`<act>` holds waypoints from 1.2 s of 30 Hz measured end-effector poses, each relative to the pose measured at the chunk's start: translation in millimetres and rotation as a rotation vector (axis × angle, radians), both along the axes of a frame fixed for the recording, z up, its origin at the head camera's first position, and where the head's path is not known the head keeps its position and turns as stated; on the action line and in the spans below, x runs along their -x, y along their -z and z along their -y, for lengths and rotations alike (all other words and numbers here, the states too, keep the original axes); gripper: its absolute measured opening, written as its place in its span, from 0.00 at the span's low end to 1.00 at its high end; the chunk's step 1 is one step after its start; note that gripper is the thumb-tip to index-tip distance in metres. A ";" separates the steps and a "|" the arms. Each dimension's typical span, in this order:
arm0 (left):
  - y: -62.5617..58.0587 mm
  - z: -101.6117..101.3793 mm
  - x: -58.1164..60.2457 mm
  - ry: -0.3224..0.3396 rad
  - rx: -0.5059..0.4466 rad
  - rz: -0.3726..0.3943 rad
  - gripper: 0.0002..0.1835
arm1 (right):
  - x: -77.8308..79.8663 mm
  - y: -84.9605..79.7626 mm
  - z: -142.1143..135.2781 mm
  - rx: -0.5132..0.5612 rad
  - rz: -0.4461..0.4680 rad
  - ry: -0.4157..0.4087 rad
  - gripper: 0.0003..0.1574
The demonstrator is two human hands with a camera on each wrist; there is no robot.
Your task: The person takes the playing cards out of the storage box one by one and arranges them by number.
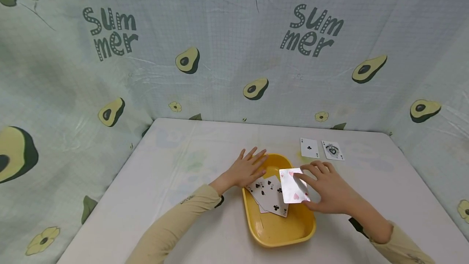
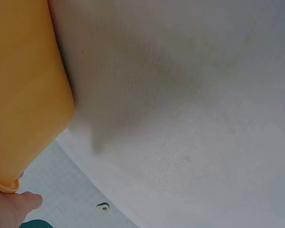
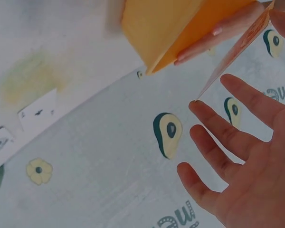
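My right hand point(image 1: 327, 188) pinches a playing card with red hearts point(image 1: 293, 186), one near the top and one near the bottom, over the right side of a yellow plastic tub point(image 1: 278, 237). The right wrist view shows this card point(image 3: 237, 52) edge-on, between thumb and fingertips, other fingers spread. In the tub lie a two of clubs point(image 1: 272, 199) and a two of spades point(image 1: 254, 188), overlapping, with another card's edge peeking out beneath. My left hand point(image 1: 245, 170) rests across the tub's left rim, its fingers spread and straight.
Behind the tub, towards the back right of the white table point(image 1: 176, 141), an ace of clubs point(image 1: 310, 148) and an ace of spades point(image 1: 332, 150) lie face up side by side. A patterned cloth point(image 1: 220, 23) with avocados hangs behind and at the sides.
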State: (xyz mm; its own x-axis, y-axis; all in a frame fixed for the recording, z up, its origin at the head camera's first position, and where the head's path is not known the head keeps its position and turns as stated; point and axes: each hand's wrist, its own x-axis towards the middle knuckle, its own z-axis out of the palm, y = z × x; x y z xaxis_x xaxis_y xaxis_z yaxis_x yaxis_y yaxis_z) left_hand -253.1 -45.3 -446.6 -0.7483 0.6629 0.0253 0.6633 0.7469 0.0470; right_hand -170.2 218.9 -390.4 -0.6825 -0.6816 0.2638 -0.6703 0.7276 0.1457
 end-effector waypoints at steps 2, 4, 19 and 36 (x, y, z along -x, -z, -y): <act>0.8 -0.1 0.1 0.000 0.000 -0.002 0.30 | 0.8 -0.1 -3.6 0.005 -0.015 0.002 0.43; 1.6 -0.1 0.0 0.001 0.000 -0.004 0.30 | 1.9 0.3 -7.1 0.013 -0.032 0.002 0.43; 1.5 0.6 -0.4 -0.002 -0.005 0.011 0.30 | 16.4 7.9 -36.0 0.074 0.026 0.105 0.43; -2.7 0.6 -2.0 -0.006 -0.007 0.029 0.29 | 44.0 35.1 -65.5 0.120 0.117 0.181 0.45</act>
